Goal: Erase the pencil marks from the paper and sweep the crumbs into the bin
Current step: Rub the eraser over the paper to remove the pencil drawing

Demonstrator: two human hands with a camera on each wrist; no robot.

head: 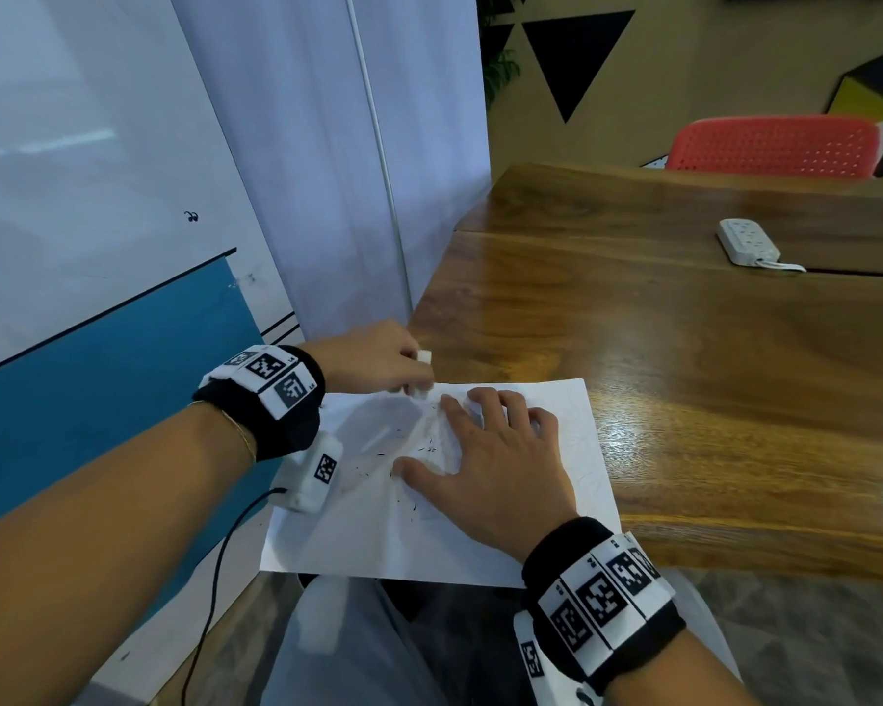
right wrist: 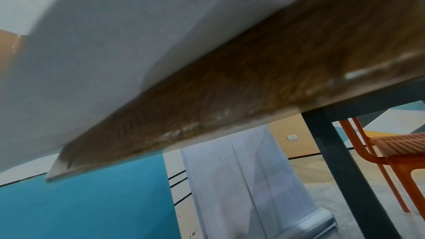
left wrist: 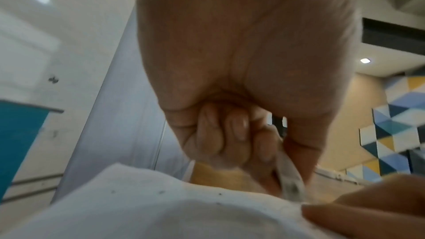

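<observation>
At centre frame the right hand [head: 490, 471] lies flat with spread fingers, pinning the white creased paper sheet [head: 378, 532] so it cannot slide, while just above-left the left hand [head: 373, 356] pinches a small white block eraser [head: 421, 389] against the sheet's top edge.

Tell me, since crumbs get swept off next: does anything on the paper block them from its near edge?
Partly. The right hand lies flat on the paper, right of the dark crumbs; toward the overhanging near edge nothing visible blocks them. No bin shows.
</observation>
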